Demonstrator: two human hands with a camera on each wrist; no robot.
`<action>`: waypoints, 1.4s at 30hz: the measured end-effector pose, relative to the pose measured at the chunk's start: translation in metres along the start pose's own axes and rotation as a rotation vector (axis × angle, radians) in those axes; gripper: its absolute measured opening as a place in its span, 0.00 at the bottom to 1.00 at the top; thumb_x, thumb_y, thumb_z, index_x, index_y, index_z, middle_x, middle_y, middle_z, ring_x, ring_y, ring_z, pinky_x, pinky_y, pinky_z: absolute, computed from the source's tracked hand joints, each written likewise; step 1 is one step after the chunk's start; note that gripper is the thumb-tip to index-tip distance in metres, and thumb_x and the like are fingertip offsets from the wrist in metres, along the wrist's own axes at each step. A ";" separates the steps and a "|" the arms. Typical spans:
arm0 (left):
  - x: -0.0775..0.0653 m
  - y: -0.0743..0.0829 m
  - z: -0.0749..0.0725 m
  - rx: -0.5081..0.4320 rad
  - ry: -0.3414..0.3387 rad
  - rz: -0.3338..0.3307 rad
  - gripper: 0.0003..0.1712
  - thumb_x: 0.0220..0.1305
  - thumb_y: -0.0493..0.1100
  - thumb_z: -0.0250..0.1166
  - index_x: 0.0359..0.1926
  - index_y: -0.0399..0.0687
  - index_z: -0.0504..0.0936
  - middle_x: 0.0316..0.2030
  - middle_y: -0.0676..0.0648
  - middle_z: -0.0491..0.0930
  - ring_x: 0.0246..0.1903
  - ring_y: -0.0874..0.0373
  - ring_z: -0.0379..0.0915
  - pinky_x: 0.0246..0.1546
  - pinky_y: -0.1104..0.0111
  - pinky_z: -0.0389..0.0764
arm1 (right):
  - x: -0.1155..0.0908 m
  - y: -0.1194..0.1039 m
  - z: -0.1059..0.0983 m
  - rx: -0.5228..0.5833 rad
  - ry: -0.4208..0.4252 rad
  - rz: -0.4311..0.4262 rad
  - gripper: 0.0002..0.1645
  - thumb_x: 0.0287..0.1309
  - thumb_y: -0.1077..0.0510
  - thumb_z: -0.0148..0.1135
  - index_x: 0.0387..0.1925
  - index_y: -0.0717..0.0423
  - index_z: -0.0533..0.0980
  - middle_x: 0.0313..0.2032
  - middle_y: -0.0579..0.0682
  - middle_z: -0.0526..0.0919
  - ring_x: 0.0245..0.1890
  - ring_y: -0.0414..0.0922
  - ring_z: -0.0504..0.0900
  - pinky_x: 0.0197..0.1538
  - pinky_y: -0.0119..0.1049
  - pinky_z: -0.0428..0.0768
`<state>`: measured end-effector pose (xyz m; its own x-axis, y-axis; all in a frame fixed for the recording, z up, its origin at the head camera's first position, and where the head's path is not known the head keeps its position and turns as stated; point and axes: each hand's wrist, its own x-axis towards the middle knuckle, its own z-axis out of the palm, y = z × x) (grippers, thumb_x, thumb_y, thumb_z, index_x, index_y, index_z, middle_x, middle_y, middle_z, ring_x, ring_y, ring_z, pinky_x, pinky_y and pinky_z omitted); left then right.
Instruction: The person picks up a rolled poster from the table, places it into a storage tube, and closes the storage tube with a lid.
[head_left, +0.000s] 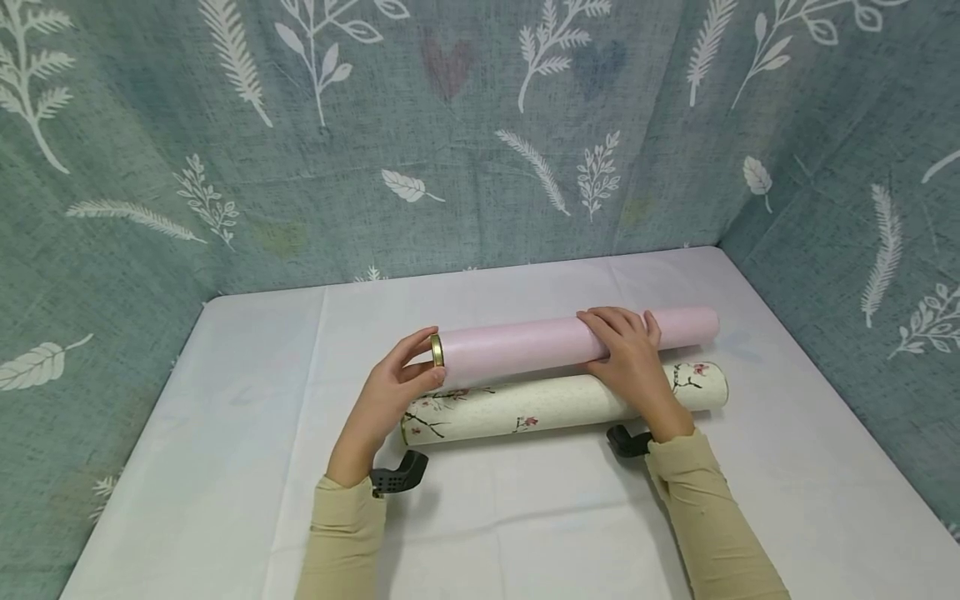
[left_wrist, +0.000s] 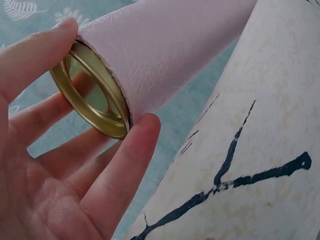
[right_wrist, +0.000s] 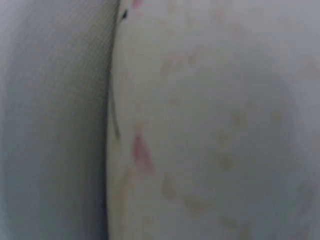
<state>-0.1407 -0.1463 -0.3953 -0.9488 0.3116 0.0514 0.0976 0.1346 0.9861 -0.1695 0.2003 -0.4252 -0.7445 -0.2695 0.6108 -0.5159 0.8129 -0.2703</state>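
A long pink tube lies slantwise, its left end closed by a gold metal rim. My left hand holds that end, thumb and fingertips at the rim and on the pink edge in the left wrist view. From above, my right hand grips the tube right of its middle, fingers bent over the far side. Nearer to me, alongside the pink tube, is a cream tube printed with dark branches and red blossoms. The right forearm crosses over part of it. Blurred, the cream tube fills most of the right wrist view.
Both tubes are over a table with a white cloth. Green-blue curtains with white leaf prints stand behind the table and on both sides. Black wrist mounts stick out under both wrists, close to the cream tube.
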 end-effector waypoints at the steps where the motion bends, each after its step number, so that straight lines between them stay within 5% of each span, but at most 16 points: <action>1: 0.000 0.000 0.000 -0.005 -0.002 0.003 0.33 0.55 0.52 0.64 0.61 0.69 0.62 0.59 0.54 0.62 0.54 0.57 0.66 0.46 0.63 0.74 | 0.000 0.000 0.000 0.000 -0.001 -0.001 0.44 0.27 0.55 0.78 0.54 0.45 0.71 0.53 0.46 0.71 0.56 0.50 0.62 0.58 0.61 0.43; 14: -0.005 0.019 0.008 -0.032 0.013 -0.023 0.35 0.52 0.44 0.67 0.61 0.56 0.63 0.57 0.48 0.63 0.54 0.50 0.63 0.42 0.61 0.76 | 0.001 0.000 -0.002 -0.007 -0.019 -0.005 0.45 0.28 0.54 0.77 0.55 0.43 0.70 0.53 0.45 0.71 0.55 0.49 0.63 0.59 0.61 0.43; 27: -0.005 0.022 0.008 0.011 0.036 -0.087 0.36 0.49 0.48 0.68 0.59 0.65 0.65 0.56 0.51 0.65 0.50 0.52 0.69 0.41 0.53 0.73 | 0.000 0.001 0.000 -0.014 -0.009 -0.009 0.45 0.27 0.54 0.78 0.55 0.42 0.70 0.53 0.45 0.72 0.55 0.50 0.64 0.57 0.62 0.46; 37: -0.006 0.022 0.008 -0.044 0.034 -0.071 0.34 0.52 0.48 0.67 0.60 0.63 0.65 0.57 0.50 0.64 0.53 0.54 0.66 0.42 0.59 0.76 | 0.000 -0.001 0.000 -0.019 -0.050 0.013 0.48 0.28 0.52 0.77 0.58 0.44 0.68 0.57 0.46 0.69 0.59 0.49 0.61 0.59 0.61 0.43; 42: -0.004 0.014 -0.004 -0.094 0.078 -0.037 0.35 0.54 0.45 0.65 0.62 0.58 0.62 0.58 0.47 0.62 0.53 0.52 0.66 0.43 0.62 0.76 | 0.001 -0.002 -0.001 -0.012 -0.080 0.098 0.47 0.37 0.47 0.72 0.62 0.45 0.63 0.63 0.50 0.61 0.64 0.49 0.53 0.60 0.59 0.42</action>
<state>-0.1369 -0.1494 -0.3810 -0.9722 0.2330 0.0230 0.0367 0.0545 0.9978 -0.1683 0.1991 -0.4231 -0.8228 -0.2284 0.5204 -0.4343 0.8433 -0.3165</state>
